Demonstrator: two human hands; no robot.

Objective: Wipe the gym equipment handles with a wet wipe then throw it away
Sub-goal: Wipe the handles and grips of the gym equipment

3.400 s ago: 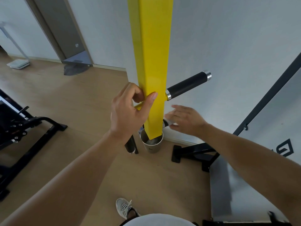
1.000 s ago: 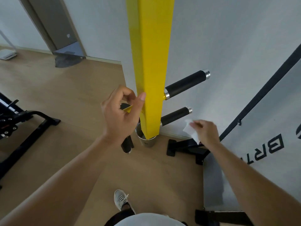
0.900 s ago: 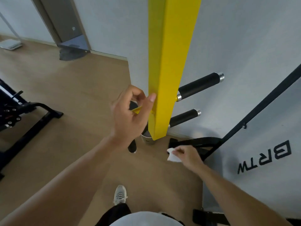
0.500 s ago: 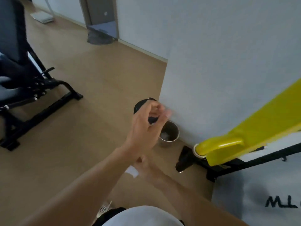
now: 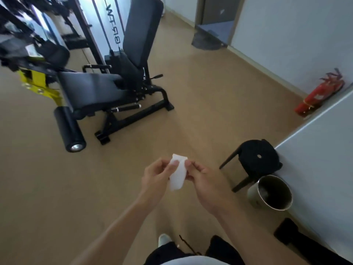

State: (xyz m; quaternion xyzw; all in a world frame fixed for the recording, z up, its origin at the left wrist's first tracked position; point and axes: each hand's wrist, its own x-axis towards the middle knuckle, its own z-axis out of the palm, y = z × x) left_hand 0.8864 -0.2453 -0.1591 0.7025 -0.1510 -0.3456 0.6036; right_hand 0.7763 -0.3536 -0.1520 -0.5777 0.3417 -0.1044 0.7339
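A white wet wipe [image 5: 177,175] hangs between both my hands in front of me, above the floor. My left hand [image 5: 158,175] pinches its upper left edge with thumb and fingers. My right hand [image 5: 204,178] pinches its upper right edge. A round metal bin [image 5: 269,192] stands on the floor to the right of my hands, by the wall. The yellow post with the black handles is out of view.
A black stool [image 5: 256,157] stands just behind the bin. A black weight bench [image 5: 107,85] with a yellow frame sits at the left. A red fire extinguisher [image 5: 321,94] leans on the right wall. A doorway [image 5: 214,20] is at the back.
My head has turned away from the yellow post toward the room. My left hand let go of the post and joined the right hand on the wipe.
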